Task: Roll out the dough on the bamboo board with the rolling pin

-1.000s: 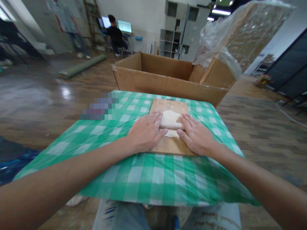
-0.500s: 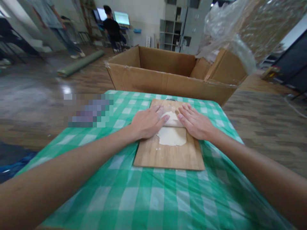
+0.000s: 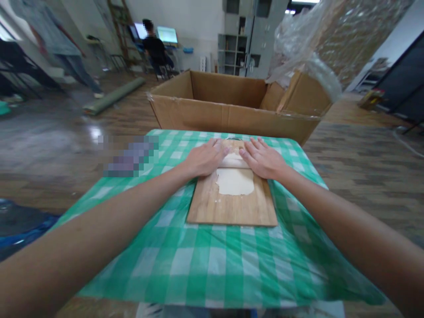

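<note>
A wooden board (image 3: 232, 208) lies on a table covered with a green and white checked cloth (image 3: 198, 265). A flat sheet of pale dough (image 3: 235, 181) rests on the far half of the board. Just beyond it lies a pale roller-like piece (image 3: 233, 160), mostly hidden between my hands. My left hand (image 3: 203, 159) lies flat on its left end with fingers stretched forward. My right hand (image 3: 263, 159) lies flat on its right end in the same way. Both hands are near the board's far edge.
A large open cardboard box (image 3: 232, 117) stands right behind the table, with crumpled clear plastic (image 3: 308, 44) over its right side. On the floor at the back left lies a green roll (image 3: 112, 95). One person sits at screens (image 3: 154, 44); another walks at far left (image 3: 59, 48).
Both hands slid away from me along the board with the pale piece between them, from the board's middle to its far edge. The flattened dough behind them came into view.
</note>
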Demonstrator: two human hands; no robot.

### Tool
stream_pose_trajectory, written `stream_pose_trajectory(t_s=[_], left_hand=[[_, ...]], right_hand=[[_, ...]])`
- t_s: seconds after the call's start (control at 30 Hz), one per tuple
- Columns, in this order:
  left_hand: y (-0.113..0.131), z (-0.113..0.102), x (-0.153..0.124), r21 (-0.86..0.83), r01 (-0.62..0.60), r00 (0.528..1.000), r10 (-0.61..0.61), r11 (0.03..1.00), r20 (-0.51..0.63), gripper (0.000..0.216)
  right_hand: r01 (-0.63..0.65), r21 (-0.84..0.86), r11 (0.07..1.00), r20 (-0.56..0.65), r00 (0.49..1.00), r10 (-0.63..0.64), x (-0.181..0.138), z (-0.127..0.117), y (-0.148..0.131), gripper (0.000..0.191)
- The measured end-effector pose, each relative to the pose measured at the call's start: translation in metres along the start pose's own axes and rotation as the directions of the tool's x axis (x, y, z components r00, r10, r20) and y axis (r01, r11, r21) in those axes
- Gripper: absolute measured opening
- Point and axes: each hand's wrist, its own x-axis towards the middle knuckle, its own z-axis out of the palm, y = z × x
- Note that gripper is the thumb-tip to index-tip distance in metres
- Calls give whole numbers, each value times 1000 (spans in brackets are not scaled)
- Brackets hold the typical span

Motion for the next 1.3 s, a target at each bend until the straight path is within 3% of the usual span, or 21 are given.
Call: stream_pose_trajectory(t_s=[0.2, 0.33, 0.5, 0.63, 0.9, 1.07, 1.3], left_hand=[[24, -9, -49, 7, 23, 999, -22, 1000, -43, 69], [35, -17, -78, 37, -46, 999, 46, 998, 5, 65], [47, -20, -113, 92, -113, 993, 116, 989, -29, 68], [51, -20, -124, 70, -123, 991, 125, 990, -37, 71], [34, -19, -79, 8, -57, 998, 57, 998, -32, 73], [20, -13, -37, -41, 130, 991, -128, 991, 44, 73], [-6, -2, 7, -72, 130, 991, -132, 989, -16, 81]], right_hand=[[-143, 25, 989, -38, 989, 144, -36, -5, -30, 86], [-88, -1, 996, -38, 995, 88, -56, -13, -46, 81], [-38, -11, 999, -72, 997, 37, -83, -17, -59, 81], [6, -3, 1000, -72, 997, -6, -94, -18, -62, 83], [-84, 128, 988, 35, 996, 80, -58, -15, -35, 85], [-151, 254, 955, 88, 987, 132, -17, -6, -4, 81], [-80, 209, 975, 106, 993, 59, 26, 10, 31, 73]])
